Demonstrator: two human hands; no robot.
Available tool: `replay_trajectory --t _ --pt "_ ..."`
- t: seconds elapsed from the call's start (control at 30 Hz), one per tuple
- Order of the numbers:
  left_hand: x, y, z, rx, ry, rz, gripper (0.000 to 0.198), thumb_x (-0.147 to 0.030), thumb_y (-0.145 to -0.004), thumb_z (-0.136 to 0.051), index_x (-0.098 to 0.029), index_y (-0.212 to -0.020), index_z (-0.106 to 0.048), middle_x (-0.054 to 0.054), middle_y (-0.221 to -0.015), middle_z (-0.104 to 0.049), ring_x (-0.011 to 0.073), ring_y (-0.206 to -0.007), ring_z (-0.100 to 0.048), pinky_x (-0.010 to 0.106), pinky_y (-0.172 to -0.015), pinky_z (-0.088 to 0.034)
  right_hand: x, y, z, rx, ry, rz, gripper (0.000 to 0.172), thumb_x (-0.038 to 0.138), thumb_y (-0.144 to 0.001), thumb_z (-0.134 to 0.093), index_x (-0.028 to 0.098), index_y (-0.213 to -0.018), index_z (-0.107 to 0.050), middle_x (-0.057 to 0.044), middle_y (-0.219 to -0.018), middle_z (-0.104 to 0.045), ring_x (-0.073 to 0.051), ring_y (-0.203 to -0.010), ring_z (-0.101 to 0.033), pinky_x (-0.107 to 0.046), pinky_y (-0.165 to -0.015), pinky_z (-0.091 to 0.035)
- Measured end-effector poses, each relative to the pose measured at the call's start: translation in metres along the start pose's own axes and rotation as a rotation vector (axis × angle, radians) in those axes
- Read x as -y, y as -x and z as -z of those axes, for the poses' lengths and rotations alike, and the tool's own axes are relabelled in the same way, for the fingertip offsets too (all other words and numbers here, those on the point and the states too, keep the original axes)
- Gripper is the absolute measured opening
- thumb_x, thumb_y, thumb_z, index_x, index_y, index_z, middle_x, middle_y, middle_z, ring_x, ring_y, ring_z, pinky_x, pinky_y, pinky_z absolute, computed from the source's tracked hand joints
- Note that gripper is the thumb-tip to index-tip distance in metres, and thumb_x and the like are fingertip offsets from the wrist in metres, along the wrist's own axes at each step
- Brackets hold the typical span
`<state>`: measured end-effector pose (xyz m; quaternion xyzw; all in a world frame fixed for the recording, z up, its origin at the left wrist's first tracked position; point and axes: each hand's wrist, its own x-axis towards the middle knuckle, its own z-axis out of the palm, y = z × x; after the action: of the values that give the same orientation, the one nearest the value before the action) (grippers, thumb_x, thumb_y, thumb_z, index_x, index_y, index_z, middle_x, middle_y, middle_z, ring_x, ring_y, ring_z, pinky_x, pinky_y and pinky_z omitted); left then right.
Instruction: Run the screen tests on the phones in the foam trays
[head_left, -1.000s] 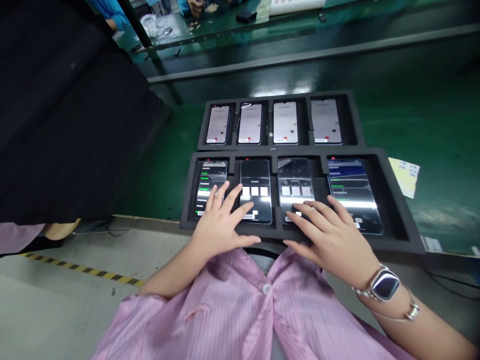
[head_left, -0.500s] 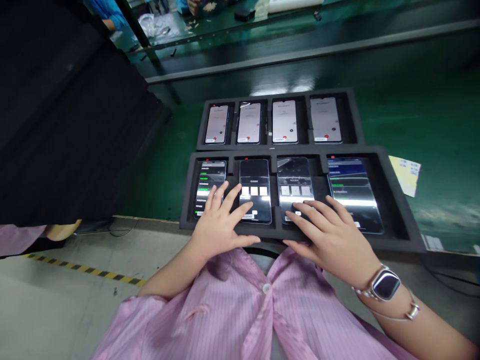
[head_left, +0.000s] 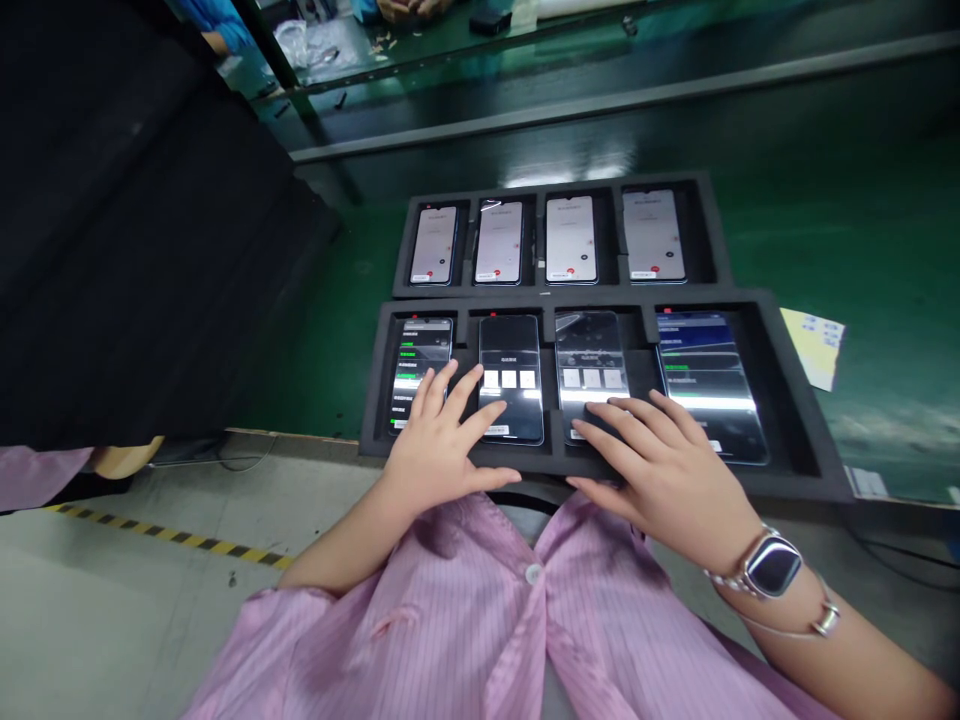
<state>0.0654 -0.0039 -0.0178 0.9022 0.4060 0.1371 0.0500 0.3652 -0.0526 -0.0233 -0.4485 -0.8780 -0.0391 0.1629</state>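
Four phones (head_left: 511, 350) lie at twelve o'clock in the near tray (head_left: 551, 462), long axes roughly twelve-to-six, left hand (head_left: 435, 450) spread nearest the left pair, right hand (head_left: 671, 470) spread nearest the right.

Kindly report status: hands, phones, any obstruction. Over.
Left hand open over left two phones in near tray; right hand open over right two phones. Far tray holds four more phones. Hands partly hide near phones; touch unclear.

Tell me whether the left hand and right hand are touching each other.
Apart. The head view shows a plain gap between the left hand and the right hand, with the near rim of the front tray visible between them.
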Motion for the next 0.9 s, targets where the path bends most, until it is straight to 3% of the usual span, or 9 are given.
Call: replay_trajectory --t 0.73,0.8,0.9 --pt "0.0001 0.0002 0.0013 -0.010 0.022 0.001 0.077 -0.077 -0.083 -0.073 -0.021 -0.136 -0.068 0.019 -0.164 -0.041 0.0462 -0.155 -0.027 0.069 -0.128 -0.022 -0.0002 0.0023 -0.0011 0.016 -0.031 -0.035 0.045 0.050 -0.103 -0.061 0.017 -0.132 -0.067 -0.016 -0.138 -0.065 -0.037 -0.128 -0.058 -0.062 -0.118 -0.040" --pt "0.0008 -0.0013 0.0026 0.015 0.041 0.025 0.083 -0.081 -0.082 -0.071 -0.023 -0.141 -0.065 0.018 -0.166 -0.039 0.0463 -0.157 -0.024 0.070 -0.128 -0.018 -0.0014 0.0015 -0.0008 -0.002 -0.045 -0.043 0.051 0.056 -0.102 -0.060 0.018 -0.136 -0.065 -0.016 -0.140 -0.064 -0.038 -0.129 -0.057 -0.064 -0.119 -0.037" --pt "0.0019 -0.0065 0.0036 0.065 0.077 0.156 0.098 -0.086 -0.078 -0.069 -0.026 -0.154 -0.051 0.017 -0.171 -0.030 0.0486 -0.160 -0.014 0.075 -0.126 -0.017 -0.0029 -0.0019 -0.0022 -0.021 -0.048 -0.087 0.074 0.073 -0.102 -0.047 0.016 -0.148 -0.055 -0.019 -0.152 -0.055 -0.044 -0.141 -0.047 -0.070 -0.122 -0.030"
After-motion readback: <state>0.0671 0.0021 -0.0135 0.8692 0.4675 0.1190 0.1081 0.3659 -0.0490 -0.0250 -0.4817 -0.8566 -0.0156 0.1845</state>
